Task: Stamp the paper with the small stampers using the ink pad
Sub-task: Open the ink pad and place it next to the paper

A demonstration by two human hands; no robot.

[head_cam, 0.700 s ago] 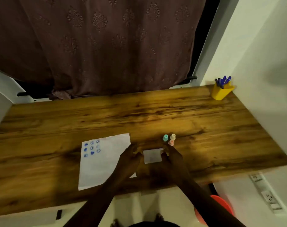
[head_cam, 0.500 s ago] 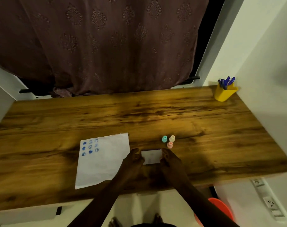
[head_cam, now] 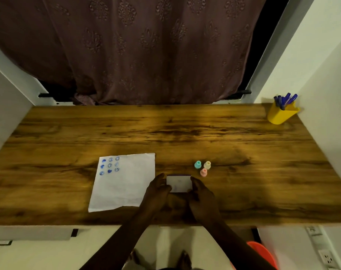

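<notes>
Both hands — left hand (head_cam: 159, 189), right hand (head_cam: 199, 190) — pinch the white ink pad (head_cam: 179, 183) from either side, probably closing its lid; right of the stamped paper (head_cam: 124, 182), three small stampers (head_cam: 203, 167) just behind.

From my feed, my left hand (head_cam: 159, 189) and right hand (head_cam: 201, 191) cover the near corners of the ink pad (head_cam: 179, 183), so I cannot tell whether its lid is fully shut. The stamped marks on the paper (head_cam: 124, 182) are too small to read. An orange object (head_cam: 263, 252) near right is cut off by my arm.
</notes>
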